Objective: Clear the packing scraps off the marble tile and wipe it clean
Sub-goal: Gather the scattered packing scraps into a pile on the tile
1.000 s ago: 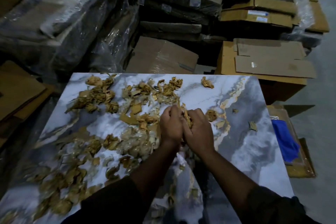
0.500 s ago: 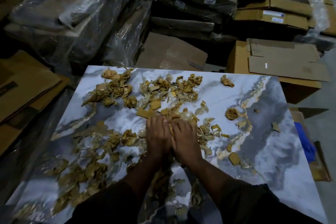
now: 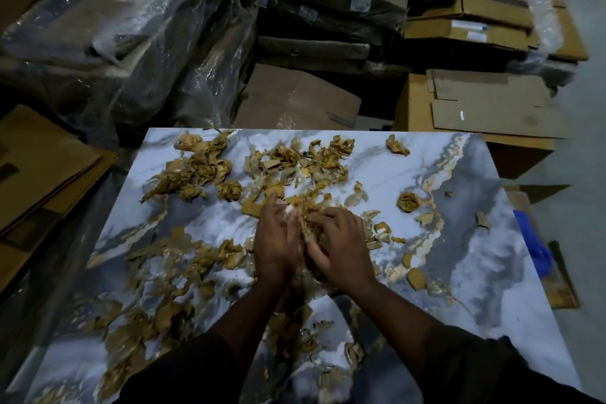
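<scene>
Backdrop first: plastic-wrapped bundles (image 3: 108,43) stacked far left, flat dark packs (image 3: 328,3) stacked centre-back, cardboard boxes (image 3: 475,115) back right, flattened cardboard (image 3: 42,167) on the left.

Marble tile (image 3: 475,256) fills the middle of my view, lying flat, white and grey with gold veins. Its right half is mostly bare; left half and centre are covered.

Packing scraps (image 3: 200,170): tan paper and tape bits, crumpled, thickest along the far edge and down the left side. A few loose pieces sit apart on the right, including one small crumpled ball (image 3: 408,202).

Blue cloth (image 3: 533,248) lies off the tile's right edge on a piece of cardboard, not touching the tile.

Left hand (image 3: 277,243) and right hand (image 3: 341,249) are at tile centre, touching each other, both on the scrap pile. Left fingers are roughly straight, edge-on, pressed against a clump. Right fingers (image 3: 323,216) are curled over the same clump, gripping scraps. Dark sleeves at the bottom edge.
</scene>
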A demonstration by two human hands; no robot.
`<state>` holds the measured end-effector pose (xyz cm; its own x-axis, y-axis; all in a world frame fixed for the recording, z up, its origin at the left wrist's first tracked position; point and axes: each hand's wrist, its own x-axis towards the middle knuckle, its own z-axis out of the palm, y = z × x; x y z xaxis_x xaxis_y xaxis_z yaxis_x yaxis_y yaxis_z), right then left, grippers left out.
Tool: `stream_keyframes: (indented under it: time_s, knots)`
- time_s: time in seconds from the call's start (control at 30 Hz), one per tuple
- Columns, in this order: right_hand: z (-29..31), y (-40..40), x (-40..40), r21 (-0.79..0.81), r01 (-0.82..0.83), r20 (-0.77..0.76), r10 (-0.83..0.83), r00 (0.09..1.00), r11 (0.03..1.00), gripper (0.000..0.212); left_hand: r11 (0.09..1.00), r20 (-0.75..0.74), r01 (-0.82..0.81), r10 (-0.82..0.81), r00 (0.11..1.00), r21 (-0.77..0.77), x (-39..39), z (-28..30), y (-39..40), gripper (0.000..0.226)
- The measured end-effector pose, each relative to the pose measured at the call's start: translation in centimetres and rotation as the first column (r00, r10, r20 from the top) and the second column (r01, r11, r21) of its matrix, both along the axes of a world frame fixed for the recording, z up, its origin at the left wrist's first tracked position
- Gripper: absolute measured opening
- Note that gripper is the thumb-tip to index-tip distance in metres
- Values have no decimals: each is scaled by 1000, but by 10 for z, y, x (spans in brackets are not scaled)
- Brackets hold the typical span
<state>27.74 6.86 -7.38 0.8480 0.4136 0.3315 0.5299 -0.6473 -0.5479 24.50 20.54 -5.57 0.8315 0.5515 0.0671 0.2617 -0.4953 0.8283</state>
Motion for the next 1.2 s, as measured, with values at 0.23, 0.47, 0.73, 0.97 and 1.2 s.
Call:
stream_keyframes:
  time_s: [0.23,0.47,0.73,0.97,1.2]
  knots:
    - [8,-19,-5,17,6,-72,-5,997,1000,27,988,35,23,-28,999,150,0,8,-6,60]
    - [12,-77,7,172,317,-126,-298,946,933,26,968,160,49,-91,983,246,25,32,-33,35]
    - [-21,-195,66,35,657,-264,-628,733,753,31,954,269,245,-285,920,174,48,39,-120,20]
    - [-38,-212,96,-73,575,-372,-558,742,815,50,892,-77,421,-414,907,163,70,-20,-159,49]
    - [-48,-198,100,135,413,-334,-351,875,901,43,838,-190,521,-492,850,161,82,-62,-166,59]
